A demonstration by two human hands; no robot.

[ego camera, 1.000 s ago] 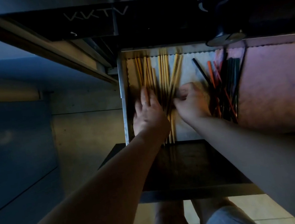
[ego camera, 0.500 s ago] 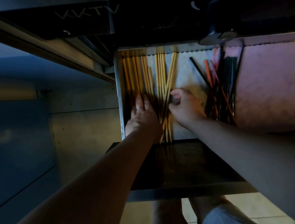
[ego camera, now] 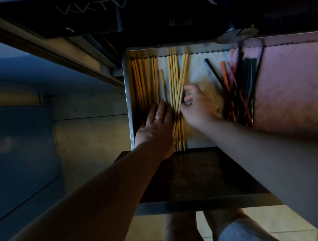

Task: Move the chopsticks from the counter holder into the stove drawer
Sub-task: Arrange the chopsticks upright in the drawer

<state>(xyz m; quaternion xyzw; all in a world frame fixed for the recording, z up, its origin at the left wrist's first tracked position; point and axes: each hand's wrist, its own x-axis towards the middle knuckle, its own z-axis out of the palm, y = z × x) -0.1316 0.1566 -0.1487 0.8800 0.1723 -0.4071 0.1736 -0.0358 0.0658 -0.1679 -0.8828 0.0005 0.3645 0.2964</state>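
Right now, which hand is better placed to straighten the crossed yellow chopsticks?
Right. The right hand already has its fingertips on the slanted yellow chopsticks crossing the middle bundle, while the left hand lies flat on the left bundle in the drawer.

Long yellow wooden chopsticks (ego camera: 175, 81) lay in the open metal stove drawer (ego camera: 129, 104) toward nine o'clock; thin dark and orange chopsticks (ego camera: 239, 88) lay at three o'clock, partly on a pink liner sheet (ego camera: 292, 85).
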